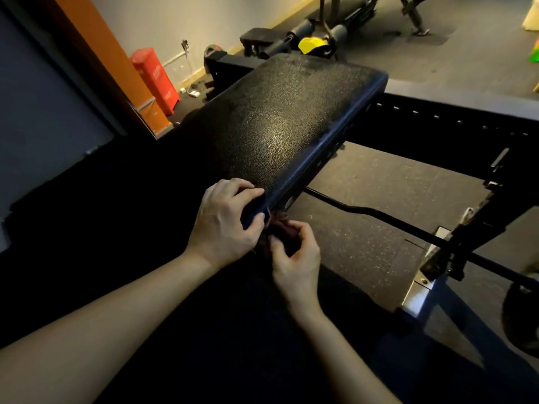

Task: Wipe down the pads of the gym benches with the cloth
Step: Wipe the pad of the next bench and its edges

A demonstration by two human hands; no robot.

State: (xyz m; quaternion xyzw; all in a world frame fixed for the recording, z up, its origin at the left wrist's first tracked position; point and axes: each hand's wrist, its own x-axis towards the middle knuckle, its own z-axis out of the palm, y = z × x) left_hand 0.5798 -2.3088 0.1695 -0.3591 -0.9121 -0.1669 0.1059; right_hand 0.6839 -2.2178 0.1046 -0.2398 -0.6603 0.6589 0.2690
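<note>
Two hands, both working the near corner of the bench pad (pixel 280 121), and I'm calling it as I see it.

— Where's the cloth?

— The cloth (pixel 284 228) is bunched up, dark reddish, tucked just under the pad's right-hand edge. It sits right between my hands, touching both.

— Who's got hold of it?

— My right hand (pixel 294 258). Fingers curled in, thumb and fingertips pinching the bundle from below, palm turned up towards me. Most of the fabric is hidden by my fingers and the shadow, so I can't tell how it's folded.

— And the other one?

— My left hand (pixel 224 225) is clamped on the pad itself. Fingers bent over the top of the corner and down its side, knuckles up. The lowest fingers meet the cloth where it pokes out beneath the edge.

— How's the pad looking?

— Black, pebbled, with a soft sheen across its middle. It runs away from me, tilted up and to the right. The cloth is down at my end, off the top surface.

— Anything else around?

— Speckled rubber floor (pixel 364 185) to the right, with a black bar (pixel 379 214) lying across it just past my hands. Far left, a red box (pixel 156 80) against the wall beside an orange pillar (pixel 110 62). Beyond the pad's far end, something yellow (pixel 312 46).
</note>
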